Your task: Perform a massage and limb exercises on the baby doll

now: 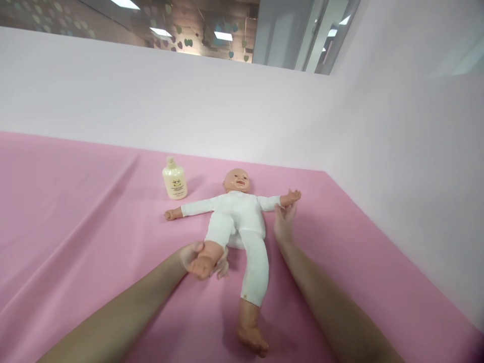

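A baby doll (242,212) with a white cloth body lies face up on the pink sheet (94,212), its arms spread wide. My left hand (192,254) is wrapped round the doll's lower leg on the left, just above the foot; part of the fingers shows behind it. That leg is bent and raised, while the other leg stretches toward me. My right hand (284,222) holds the doll's arm on the right near the wrist, with fingertips partly hidden behind it.
A cream-coloured pump bottle (175,181) stands upright left of the doll's head. Behind the sheet rises a white wall (159,96), with another at the right. A window (212,30) is at the top.
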Demonstrator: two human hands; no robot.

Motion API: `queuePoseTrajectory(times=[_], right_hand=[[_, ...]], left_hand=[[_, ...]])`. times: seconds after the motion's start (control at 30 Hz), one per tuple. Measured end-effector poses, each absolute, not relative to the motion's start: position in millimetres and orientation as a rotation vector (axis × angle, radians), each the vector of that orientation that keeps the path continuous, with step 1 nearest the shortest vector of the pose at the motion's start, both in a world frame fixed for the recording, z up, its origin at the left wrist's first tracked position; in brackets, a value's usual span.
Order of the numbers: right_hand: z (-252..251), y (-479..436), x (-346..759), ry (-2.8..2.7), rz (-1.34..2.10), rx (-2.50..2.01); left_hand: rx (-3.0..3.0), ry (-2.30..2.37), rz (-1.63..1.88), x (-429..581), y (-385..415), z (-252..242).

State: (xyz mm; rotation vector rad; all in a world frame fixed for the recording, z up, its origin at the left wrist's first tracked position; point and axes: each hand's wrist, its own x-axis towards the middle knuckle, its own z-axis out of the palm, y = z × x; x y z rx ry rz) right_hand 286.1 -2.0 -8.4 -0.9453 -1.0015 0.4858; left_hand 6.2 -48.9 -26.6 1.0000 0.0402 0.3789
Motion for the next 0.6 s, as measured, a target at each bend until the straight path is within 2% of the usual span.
queuePoseTrajectory(times=[0.2,0.4,0.6], right_hand=[[-6.5,-17.6,269.6,-1.382,0.348,-1.063],[-5.6,-17.1,269.0,-1.757,0.248,-1.031],[-6.4,-14.9,268.7,-1.793,0.25,-1.018]], left_hand=[[0.807,0.133,0.627,15.3,-45.2,-15.8],[0.751,0.24,0.652,20.7,-48.7,-4.8],[0.774,0.254,0.655,20.4,-46.0,-8.9]])
